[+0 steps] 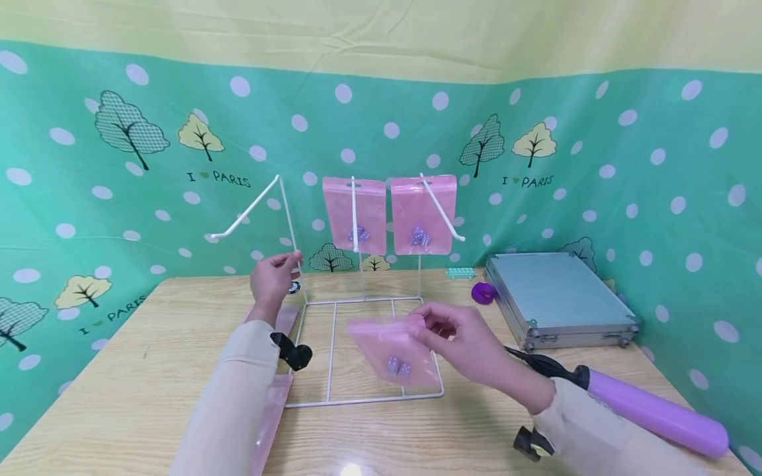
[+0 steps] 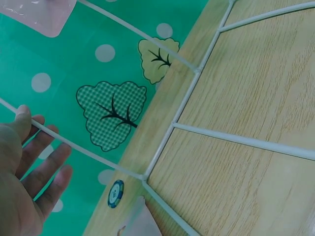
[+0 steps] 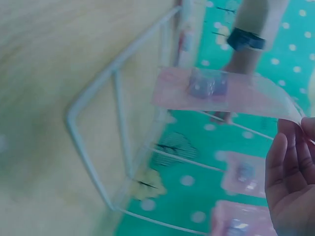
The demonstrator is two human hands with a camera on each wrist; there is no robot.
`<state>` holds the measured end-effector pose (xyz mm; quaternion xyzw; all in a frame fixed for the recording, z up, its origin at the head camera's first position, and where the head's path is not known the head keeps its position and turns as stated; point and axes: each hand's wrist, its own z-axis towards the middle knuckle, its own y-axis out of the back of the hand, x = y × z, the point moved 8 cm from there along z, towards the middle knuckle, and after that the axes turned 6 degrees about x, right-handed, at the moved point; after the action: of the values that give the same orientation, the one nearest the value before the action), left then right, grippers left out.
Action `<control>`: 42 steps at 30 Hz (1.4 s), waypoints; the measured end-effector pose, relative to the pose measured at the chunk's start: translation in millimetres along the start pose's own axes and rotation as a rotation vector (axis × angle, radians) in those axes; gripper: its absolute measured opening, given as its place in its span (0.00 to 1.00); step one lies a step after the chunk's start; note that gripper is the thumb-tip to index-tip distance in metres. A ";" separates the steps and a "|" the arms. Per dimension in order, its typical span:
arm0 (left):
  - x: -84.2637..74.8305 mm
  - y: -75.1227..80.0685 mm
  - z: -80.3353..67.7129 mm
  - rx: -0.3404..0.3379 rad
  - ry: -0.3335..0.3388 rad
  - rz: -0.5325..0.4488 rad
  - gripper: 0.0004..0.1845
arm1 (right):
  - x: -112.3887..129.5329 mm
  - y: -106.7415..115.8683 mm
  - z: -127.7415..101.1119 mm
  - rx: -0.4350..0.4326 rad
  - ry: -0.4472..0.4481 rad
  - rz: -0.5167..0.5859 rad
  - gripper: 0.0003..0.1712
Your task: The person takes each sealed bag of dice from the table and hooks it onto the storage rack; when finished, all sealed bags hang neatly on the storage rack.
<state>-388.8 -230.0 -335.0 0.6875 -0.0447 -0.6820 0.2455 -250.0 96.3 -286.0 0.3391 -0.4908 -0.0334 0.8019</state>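
The step in hand looked like hanging pouches on the wire rack [image 1: 363, 350]: two pink pouches already hung on the middle [image 1: 354, 215] and right [image 1: 421, 215] hooks, while the left hook [image 1: 250, 215] stood bare. The right hand [image 1: 461, 340] pinched a third pouch [image 1: 393, 350] by its top edge, fingers curled on the zip strip; the pouch drooped down and to the left from the fingertips, over the rack's base, with small beads showing through its lower part. The left hand [image 1: 272, 277] held the rack's left upright rod [image 1: 292, 231] between thumb and fingers, apparently steadying the frame on the surface [image 1: 149, 370]. The next move probably called for lifting the pouch up and left to the bare hook and lining its hole up with the upturned tip. More pouches [image 1: 270, 403] lay beside the left sleeve.
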 end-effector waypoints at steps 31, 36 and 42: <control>-1.6 -1.9 -1.9 0.020 0.001 -0.022 0.24 | 89.3 36.2 25.6 -0.291 0.231 0.188 0.03; -0.5 -2.0 -1.9 0.016 0.008 -0.031 0.23 | 82.8 35.5 30.5 -0.278 0.192 0.261 0.04; 0.5 -2.0 -2.1 0.024 0.010 -0.026 0.24 | 78.3 32.8 34.3 -0.265 0.146 0.321 0.06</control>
<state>-387.3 -227.9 -336.3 0.6944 -0.0427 -0.6809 0.2288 -246.5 73.7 -197.4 0.1496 -0.4706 0.0552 0.8678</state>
